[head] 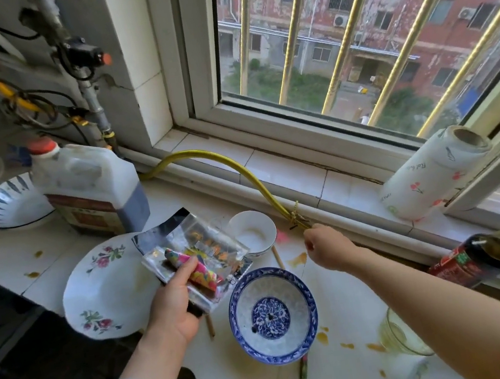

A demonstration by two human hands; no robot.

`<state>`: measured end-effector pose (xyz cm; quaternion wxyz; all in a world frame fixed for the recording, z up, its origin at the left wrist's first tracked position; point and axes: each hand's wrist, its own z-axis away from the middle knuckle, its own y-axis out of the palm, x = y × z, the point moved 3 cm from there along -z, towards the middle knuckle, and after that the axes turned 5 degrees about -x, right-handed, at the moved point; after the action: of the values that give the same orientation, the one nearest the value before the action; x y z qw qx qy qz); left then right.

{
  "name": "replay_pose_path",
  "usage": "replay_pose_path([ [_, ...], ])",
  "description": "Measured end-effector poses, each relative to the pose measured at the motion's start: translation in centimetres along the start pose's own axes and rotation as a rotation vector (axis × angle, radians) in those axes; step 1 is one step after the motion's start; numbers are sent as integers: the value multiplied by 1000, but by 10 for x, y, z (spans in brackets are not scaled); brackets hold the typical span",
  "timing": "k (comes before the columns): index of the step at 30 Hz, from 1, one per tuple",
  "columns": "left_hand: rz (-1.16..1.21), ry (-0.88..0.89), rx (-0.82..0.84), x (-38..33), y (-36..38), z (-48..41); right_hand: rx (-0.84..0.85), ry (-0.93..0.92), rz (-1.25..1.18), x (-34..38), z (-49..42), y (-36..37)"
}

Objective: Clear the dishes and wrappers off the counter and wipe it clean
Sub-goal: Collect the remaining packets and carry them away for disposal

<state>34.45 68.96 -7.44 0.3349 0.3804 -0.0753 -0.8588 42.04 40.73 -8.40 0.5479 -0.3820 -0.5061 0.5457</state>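
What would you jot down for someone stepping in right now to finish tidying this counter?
Left hand: holds a bunch of wrappers above the counter.
Right hand: fingers curled beside the yellow hose below the window; whether it pinches anything is unclear.
On the counter: flowered plate, small white bowl, blue bowl, chopsticks.
Done: some wrappers gathered.
Left: bin the wrappers, move the dishes, wipe the orange stains.
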Motion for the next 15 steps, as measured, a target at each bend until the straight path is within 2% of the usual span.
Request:
replay_pose_path([
  [3, 12, 12, -12, -4, -9, -1, -39, -56, -108, 21, -21, 0],
  [7, 18, 50, -43, -12, -27, -4, 0, -98, -103, 38, -41, 13],
  [15, 75, 92, -124, -27, -61, -4, 16, -12, -54, 32, -59, 33],
])
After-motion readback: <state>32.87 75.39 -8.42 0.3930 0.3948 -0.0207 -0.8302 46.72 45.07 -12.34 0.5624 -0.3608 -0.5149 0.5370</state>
